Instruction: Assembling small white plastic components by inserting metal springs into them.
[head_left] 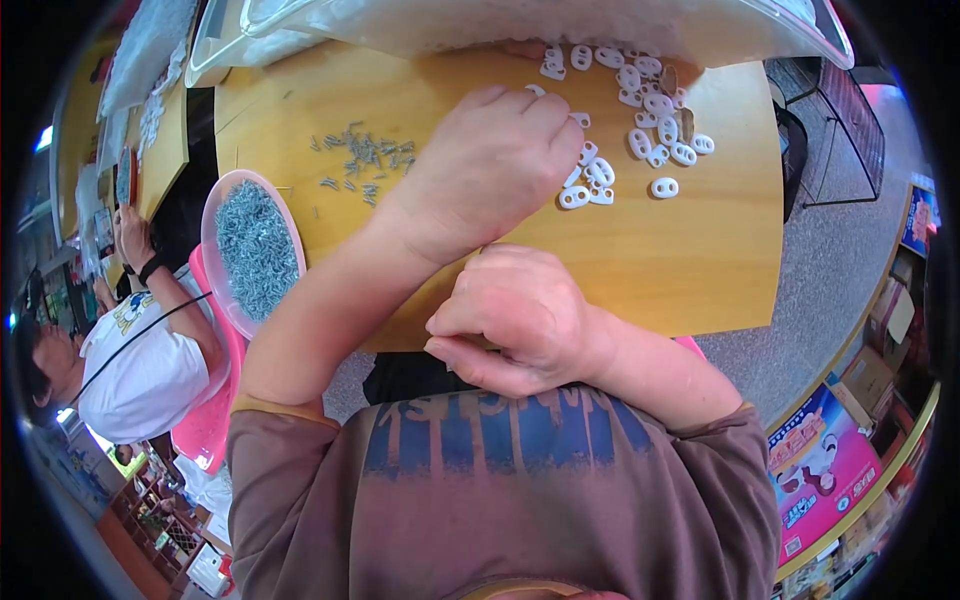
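Bits of grey metal (255,250) fill an oval pink bowl (226,305); smooth, two-holed white plastic ovals (658,104) lie tabletop, right of my left hand (490,160), axes mixed, a lone oval (664,187) lengthwise left to right; that hand and my right hand (520,315) both curl, whether gripping anything I cannot tell.

The tabletop (700,260) is smooth, yellowish-brown and wood-grained. On its left part, toward the far side, small grey metal pieces (365,150) lie scattered in a loose patch. At far right, white plastic ovals (658,104) lie in partly overlapping clusters, with brownish pieces (685,122) among them; one white oval (664,187) sits slightly apart, nearer.
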